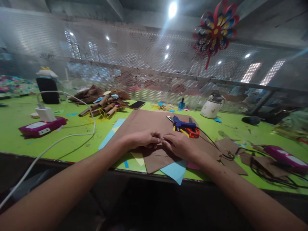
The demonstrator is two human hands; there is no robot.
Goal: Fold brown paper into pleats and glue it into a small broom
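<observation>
My left hand point(146, 139) and my right hand point(176, 144) meet at the fingertips over brown paper point(141, 123) on the green table. Both are closed in a pinch, and whatever lies between the fingertips is too small to make out. Just beyond my right hand, a blue glue gun point(181, 123) rests on the paper beside red-handled scissors point(193, 132). Light blue sheets point(175, 171) and a pale yellow piece point(138, 158) stick out from under the brown paper near the front edge.
Brown paper rolls point(103, 104) lie at the back left, near a phone point(137, 105). A purple power strip point(43, 126) with a white cable is at left, another point(286, 157) with black cords at right. A white jug point(211, 106) stands behind.
</observation>
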